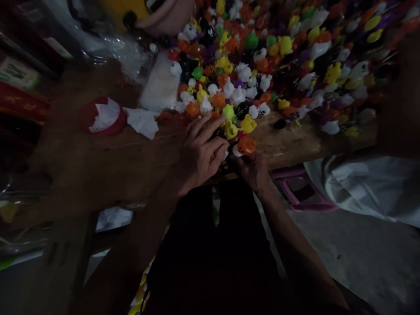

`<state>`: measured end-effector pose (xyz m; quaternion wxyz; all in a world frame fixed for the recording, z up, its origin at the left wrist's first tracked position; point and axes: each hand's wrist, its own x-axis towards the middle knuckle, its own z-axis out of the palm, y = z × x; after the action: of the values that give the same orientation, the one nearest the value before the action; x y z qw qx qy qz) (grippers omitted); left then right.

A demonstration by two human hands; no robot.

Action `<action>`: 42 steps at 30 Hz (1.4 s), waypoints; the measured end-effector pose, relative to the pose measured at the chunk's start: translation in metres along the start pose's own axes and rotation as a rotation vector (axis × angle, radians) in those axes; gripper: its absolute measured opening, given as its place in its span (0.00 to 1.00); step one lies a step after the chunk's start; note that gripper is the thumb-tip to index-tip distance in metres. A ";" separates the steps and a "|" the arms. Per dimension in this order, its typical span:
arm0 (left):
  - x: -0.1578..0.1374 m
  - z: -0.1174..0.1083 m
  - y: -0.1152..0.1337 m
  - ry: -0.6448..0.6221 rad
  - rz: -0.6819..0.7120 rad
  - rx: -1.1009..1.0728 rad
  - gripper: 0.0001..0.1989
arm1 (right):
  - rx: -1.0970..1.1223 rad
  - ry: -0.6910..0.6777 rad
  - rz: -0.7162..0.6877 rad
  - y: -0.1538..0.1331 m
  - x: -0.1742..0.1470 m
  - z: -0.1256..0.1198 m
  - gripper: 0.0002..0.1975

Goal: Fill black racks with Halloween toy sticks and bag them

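My left hand (201, 153) rests at the near edge of the pile of small plastic toys. Its upper fingers reach over the toys, while the thumb and forefinger close around a small whitish thing, mostly hidden. Close beside it, my right hand (255, 171) is closed at the table edge under an orange toy figure (246, 146) with dark marks. A white piece (236, 151) shows at that toy's left side. Just beyond my hands lie a yellow toy (248, 124), another yellow toy (231, 130) and a lime-green one (228, 112).
A large heap of colourful toys (243, 70) covers the back of the wooden table (147, 170). On the left are a red dish (114, 124) with paper and a clear plastic bag (160, 83). Right of me are a purple stool (295, 201) and a person's pale clothing (370, 188).
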<state>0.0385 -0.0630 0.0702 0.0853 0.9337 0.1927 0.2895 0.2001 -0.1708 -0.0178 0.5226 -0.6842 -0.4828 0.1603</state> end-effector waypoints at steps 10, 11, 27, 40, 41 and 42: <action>0.000 0.001 -0.006 0.124 -0.038 -0.236 0.20 | -0.219 -0.024 -0.240 0.007 0.003 -0.001 0.10; 0.001 -0.001 -0.007 0.148 -0.054 -0.308 0.22 | -0.237 -0.014 -0.248 0.009 0.002 -0.001 0.11; -0.014 -0.011 0.011 0.074 -0.010 0.120 0.25 | -0.242 -0.148 -0.390 0.016 0.008 -0.004 0.10; 0.029 0.004 0.016 -0.033 0.210 0.083 0.07 | -0.384 0.154 -0.202 0.034 0.010 -0.062 0.15; 0.028 0.003 0.016 -0.045 0.206 0.063 0.07 | -0.464 0.241 -0.140 0.040 0.020 -0.081 0.15; 0.028 0.002 0.017 -0.062 0.199 0.054 0.07 | -0.553 0.326 -0.082 0.047 0.032 -0.098 0.15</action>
<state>0.0661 -0.0668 0.0871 0.0367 0.9587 0.1041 0.2622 0.3099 -0.1984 -0.0099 0.3932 -0.7970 -0.4450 -0.1100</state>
